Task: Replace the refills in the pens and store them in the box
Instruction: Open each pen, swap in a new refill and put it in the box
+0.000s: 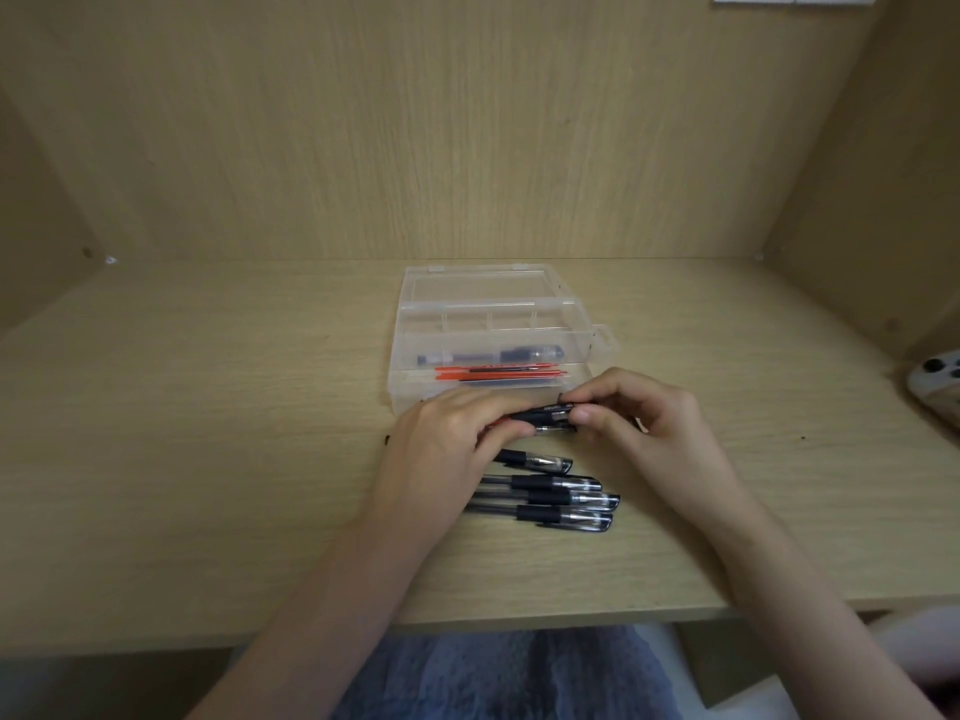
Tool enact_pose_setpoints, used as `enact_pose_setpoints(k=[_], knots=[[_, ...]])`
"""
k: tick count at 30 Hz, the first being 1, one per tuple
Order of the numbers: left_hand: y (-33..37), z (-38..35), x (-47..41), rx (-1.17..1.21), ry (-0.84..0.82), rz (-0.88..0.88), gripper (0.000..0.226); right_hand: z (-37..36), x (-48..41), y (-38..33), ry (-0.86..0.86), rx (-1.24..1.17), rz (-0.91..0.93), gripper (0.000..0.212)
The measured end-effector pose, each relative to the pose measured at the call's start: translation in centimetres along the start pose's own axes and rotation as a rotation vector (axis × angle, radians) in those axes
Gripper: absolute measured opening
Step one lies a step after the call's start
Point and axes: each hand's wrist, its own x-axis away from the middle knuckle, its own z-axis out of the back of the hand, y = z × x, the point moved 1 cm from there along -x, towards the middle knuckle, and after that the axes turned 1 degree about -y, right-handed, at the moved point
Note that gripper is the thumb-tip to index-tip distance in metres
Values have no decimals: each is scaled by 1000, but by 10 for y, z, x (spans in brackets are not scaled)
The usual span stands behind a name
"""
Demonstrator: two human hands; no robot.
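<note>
A black pen point(545, 417) is held level just in front of the clear plastic box point(405, 350). My left hand point(441, 449) grips its left part, and my right hand point(639, 418) pinches its right end, where the cap sits. The box stands open on the desk, with one black pen point(493, 354) and several red refills point(501, 374) lying in its front compartment. Several more black capped pens point(561, 498) lie side by side on the desk below my hands, partly hidden by my left hand.
The wooden desk point(208, 433) is closed in by a back panel and side walls. A phone point(935, 387) lies at the right edge. The desk's front edge runs close below the loose pens.
</note>
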Motion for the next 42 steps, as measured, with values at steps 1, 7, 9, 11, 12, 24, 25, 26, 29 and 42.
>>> enact_pose_setpoints(k=[1, 7, 9, 11, 12, 24, 25, 26, 29, 42], knots=[[1, 0, 0, -6, 0, -10, 30, 0, 0, 0, 5, -18, 7, 9], [1, -1, -1, 4, 6, -34, 26, -1, 0, 0, 8, -52, 37, 12], [0, -2, -1, -4, 0, -36, 26, -1, 0, 1, 5, -51, 42, 12], [0, -2, -1, -7, -5, -30, 22, -1, 0, 1, 6, -46, 45, 12], [0, -2, 0, -1, -7, -23, 21, -2, 0, 1, 6, -47, 45, 13], [10, 8, -19, -64, 56, 76, 26, -1, -1, -3, 271, 19, 78, 22], [9, 13, -25, -75, 54, 113, 26, 0, -2, -2, 314, 14, 81, 26], [6, 19, -32, -79, 52, 142, 27, 0, -2, 0, 337, 14, 84, 30], [-7, 29, -61, -83, 12, 183, 27, -2, -3, 5, 277, 107, 99, 35], [-57, -15, -116, 4, -336, 322, 25, -5, -2, 12, 216, 142, 66, 35]])
